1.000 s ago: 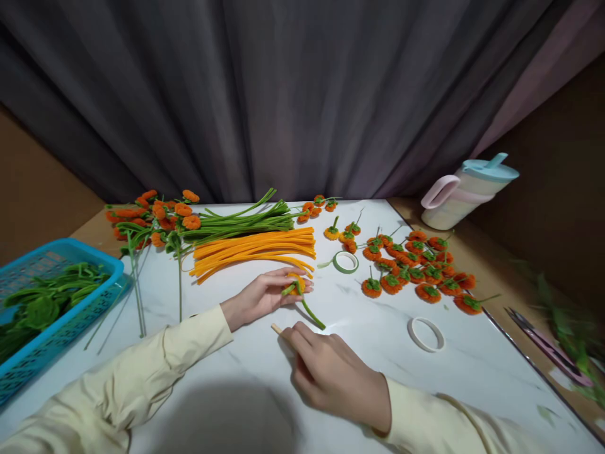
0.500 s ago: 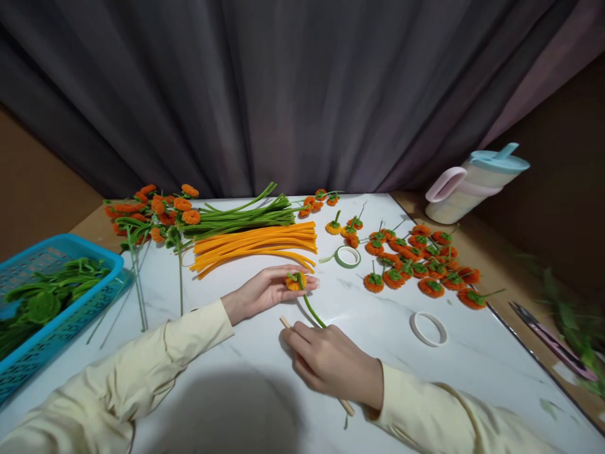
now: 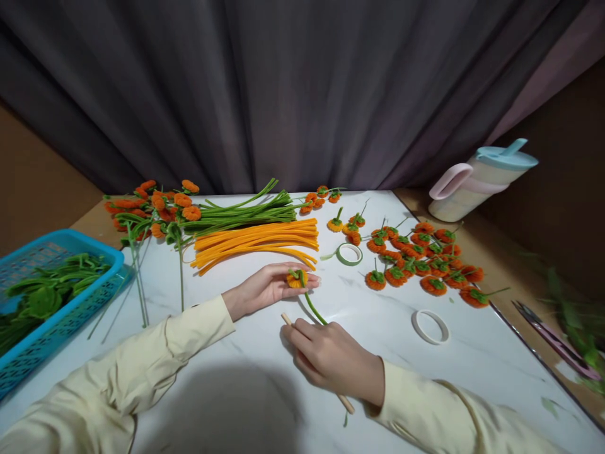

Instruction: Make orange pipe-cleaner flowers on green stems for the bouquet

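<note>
My left hand (image 3: 265,287) holds a small yellow-orange pipe-cleaner flower (image 3: 297,280) in its fingers, green side facing up. From the flower a green pipe cleaner (image 3: 314,309) curves down to my right hand (image 3: 333,359). That hand is closed around a thin wooden stick (image 3: 346,403), whose ends stick out on both sides, and the green strand runs in behind its knuckles. Beyond my left hand lie a bundle of orange pipe cleaners (image 3: 255,243) and a bundle of green ones (image 3: 246,216).
Many orange flowers (image 3: 433,285) lie at the right, others (image 3: 163,205) at back left. Green tape (image 3: 350,254) and a white ring (image 3: 430,327) lie on the white table. A blue basket (image 3: 61,309) holds green pieces. Snips (image 3: 558,340) and a lidded jug (image 3: 477,183) are at right.
The view has shifted very slightly. Both hands keep nearly the same pose, with the flower, green strand and stick still held.
</note>
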Demonstrator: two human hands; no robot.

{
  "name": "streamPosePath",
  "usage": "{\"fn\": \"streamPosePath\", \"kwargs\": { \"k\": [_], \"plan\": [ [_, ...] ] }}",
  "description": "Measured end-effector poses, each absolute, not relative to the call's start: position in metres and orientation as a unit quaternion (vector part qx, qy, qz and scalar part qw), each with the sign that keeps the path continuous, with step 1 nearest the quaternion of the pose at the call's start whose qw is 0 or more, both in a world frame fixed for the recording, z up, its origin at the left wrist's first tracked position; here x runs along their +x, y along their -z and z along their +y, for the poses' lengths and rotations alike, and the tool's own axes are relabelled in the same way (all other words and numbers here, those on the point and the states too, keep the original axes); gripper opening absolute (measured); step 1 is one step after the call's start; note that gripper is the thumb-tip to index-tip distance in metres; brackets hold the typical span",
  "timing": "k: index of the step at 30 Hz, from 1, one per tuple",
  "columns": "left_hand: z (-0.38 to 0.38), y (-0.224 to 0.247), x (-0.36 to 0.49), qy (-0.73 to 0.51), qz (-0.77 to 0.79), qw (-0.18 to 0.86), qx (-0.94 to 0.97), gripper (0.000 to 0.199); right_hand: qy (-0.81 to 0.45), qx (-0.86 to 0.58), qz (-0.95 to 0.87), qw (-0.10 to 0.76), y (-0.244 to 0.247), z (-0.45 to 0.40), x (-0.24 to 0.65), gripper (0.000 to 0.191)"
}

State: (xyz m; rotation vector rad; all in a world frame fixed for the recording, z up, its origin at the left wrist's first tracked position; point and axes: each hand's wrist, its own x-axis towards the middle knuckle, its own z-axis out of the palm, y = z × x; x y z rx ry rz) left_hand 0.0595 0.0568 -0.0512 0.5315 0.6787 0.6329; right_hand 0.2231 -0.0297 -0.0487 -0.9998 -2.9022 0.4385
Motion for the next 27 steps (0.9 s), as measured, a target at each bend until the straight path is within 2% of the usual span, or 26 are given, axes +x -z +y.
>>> {"fn": "streamPosePath", "kwargs": {
  "k": [27],
  "plan": [
    [0.0578,0.0539,0.0587,-0.306,0.300,0.864,0.263,0.020,-0.122,-0.315,-0.941,0.027,0.0494,-0.0301,0.2226,0.022]
  ]
}}
